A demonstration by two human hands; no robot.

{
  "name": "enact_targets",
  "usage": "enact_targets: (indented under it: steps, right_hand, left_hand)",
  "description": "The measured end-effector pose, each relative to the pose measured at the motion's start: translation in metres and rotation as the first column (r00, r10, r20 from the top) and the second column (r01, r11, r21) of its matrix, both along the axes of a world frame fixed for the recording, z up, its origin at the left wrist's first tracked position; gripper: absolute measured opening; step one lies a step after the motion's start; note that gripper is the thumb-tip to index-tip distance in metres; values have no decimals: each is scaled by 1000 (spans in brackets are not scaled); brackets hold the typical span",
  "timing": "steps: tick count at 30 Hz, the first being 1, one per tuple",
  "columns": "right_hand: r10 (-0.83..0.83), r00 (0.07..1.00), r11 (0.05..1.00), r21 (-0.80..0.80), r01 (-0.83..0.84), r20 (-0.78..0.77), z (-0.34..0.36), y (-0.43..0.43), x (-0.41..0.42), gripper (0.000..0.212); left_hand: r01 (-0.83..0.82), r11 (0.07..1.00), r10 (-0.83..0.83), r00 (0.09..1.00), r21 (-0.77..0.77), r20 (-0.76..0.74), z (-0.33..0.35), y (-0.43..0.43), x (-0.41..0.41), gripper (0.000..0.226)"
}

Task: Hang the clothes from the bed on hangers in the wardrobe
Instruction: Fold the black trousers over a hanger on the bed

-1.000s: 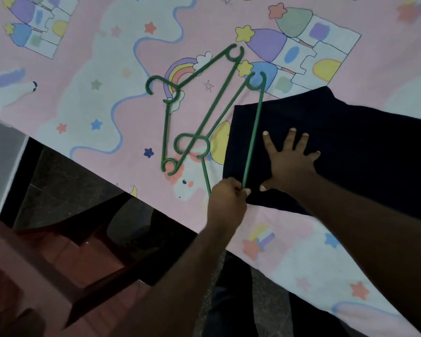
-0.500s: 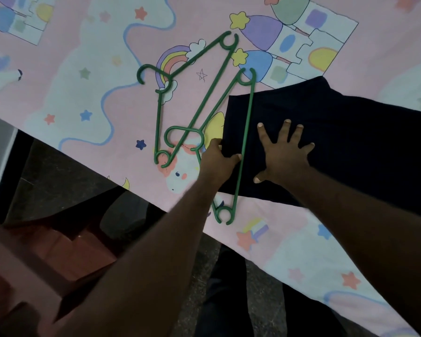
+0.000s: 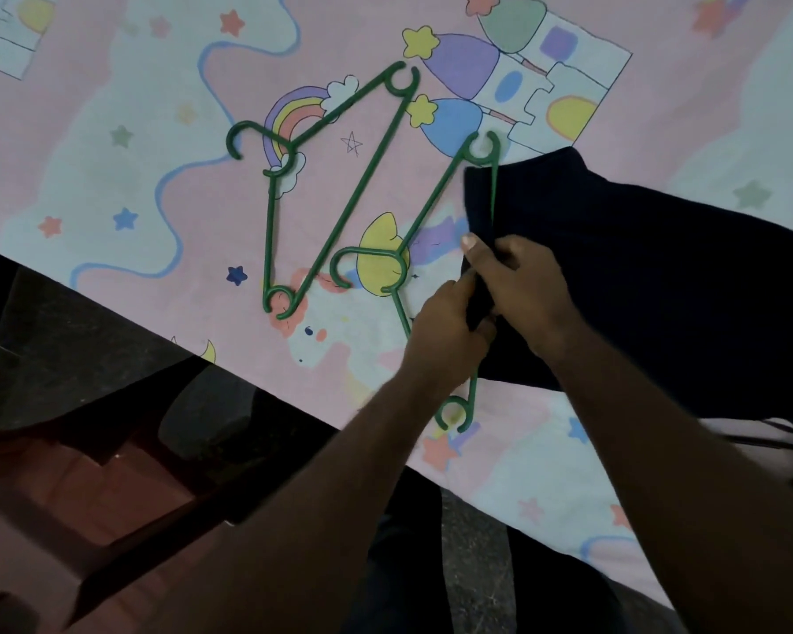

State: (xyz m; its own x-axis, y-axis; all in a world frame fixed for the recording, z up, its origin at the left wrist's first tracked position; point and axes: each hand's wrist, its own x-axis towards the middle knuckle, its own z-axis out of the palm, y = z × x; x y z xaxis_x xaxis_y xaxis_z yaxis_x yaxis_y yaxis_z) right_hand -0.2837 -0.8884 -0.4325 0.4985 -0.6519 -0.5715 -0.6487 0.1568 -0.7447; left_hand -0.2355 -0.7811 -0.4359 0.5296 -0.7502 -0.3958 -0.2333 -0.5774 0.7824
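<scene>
1. Pinching now: the right hand (image 3: 523, 290), flat a moment ago, joins the left hand (image 3: 449, 331), and both grip the near edge of the dark garment (image 3: 660, 290).
2. That edge folds over the green hanger (image 3: 431, 208), its long bar slipping under cloth on the bedsheet (image 3: 156, 185).
3. Farther out, the spare hanger (image 3: 353, 189) lies untouched. Threading looks underway; the wardrobe comes later.

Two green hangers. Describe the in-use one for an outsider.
On the pink bedsheet lies a dark garment. The green hanger at its left edge runs into the fold the left hand and right hand pinch; the other hanger lies free.
</scene>
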Motion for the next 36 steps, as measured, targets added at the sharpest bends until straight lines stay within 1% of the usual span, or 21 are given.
enact_targets:
  steps: [2,3,4,5,6,7,8,9,10,11,12,13,14,15,16,20,23,29,31,34,36]
  right_hand:
    - [-1,1000,999,38,1,9,-2,1,0,36]
    - [-3,1000,1000,19,3,-4,-5,1,0,29]
    - [-21,999,1000,-11,21,-24,-6,1,-1,24]
    - [-50,998,998,-29,49,-38,-6,1,-1,23]
    - [-76,996,997,-22,76,-40,-5,1,0,25]
    - [-88,996,996,-5,88,-33,-2,1,1,28]
    - [-78,997,997,2,78,-23,0,2,2,32]
    - [-49,999,999,-7,49,-14,4,3,2,35]
    - [-9,1000,1000,-23,9,-9,7,5,2,37]
    - [29,1000,999,-40,-29,-9,9,5,2,38]
    - [65,998,997,-48,-66,-15,12,6,2,39]
    - [88,996,995,-45,-89,-23,14,6,2,39]
    - [98,995,994,-39,-99,-28,16,4,1,38]
    - [103,994,994,-36,-104,-24,19,3,1,37]
    - [102,995,994,-38,-103,-17,21,1,-1,37]
    - [116,993,993,-31,-115,36,31,-4,-7,35]
    - [116,990,993,-11,-115,81,41,-10,-15,36]
    - [107,983,994,20,-111,149,65,-29,-47,32]
    - [72,987,997,-3,-72,145,74,-43,-69,28]
    - [-29,989,995,-87,42,145,88,-76,-120,26]
    - [-114,988,979,-157,129,101,82,-102,-164,28]
  left_hand:
    - [115,993,-114,993,6,-7,-2,4,2,38]
    - [122,992,-122,992,-2,-44,-1,6,3,35]
    - [57,998,-57,995,-2,-84,0,10,5,35]
    - [-94,995,95,989,21,-111,1,14,9,36]
    - [-282,956,289,953,79,-96,-3,21,15,37]
    - [-443,883,453,891,155,-38,-6,29,22,41]
    - [-527,812,538,842,251,28,-11,37,30,47]
    - [-531,776,544,837,341,65,-15,43,36,52]
    - [-482,776,501,863,408,65,-19,48,41,52]
    - [-431,801,466,885,415,18,-21,48,42,45]
    - [-411,824,467,882,391,-57,-23,47,44,33]
    - [-415,834,498,850,365,-172,-22,44,45,21]
    - [-419,838,526,792,351,-310,-21,38,44,12]
    - [-419,842,536,722,340,-438,-20,34,44,10]
    - [-404,854,520,686,328,-509,-19,27,42,11]
    - [-330,894,442,760,302,-477,-14,-1,33,13]
    - [-297,906,411,784,300,-465,-12,-19,23,17]
    - [-339,889,454,742,307,-494,-11,-40,8,12]
    - [-339,892,450,734,300,-508,-10,-45,3,12]
    - [-339,904,428,730,262,-533,-9,-52,-6,17]
    - [-335,911,412,743,239,-527,-9,-58,-15,18]
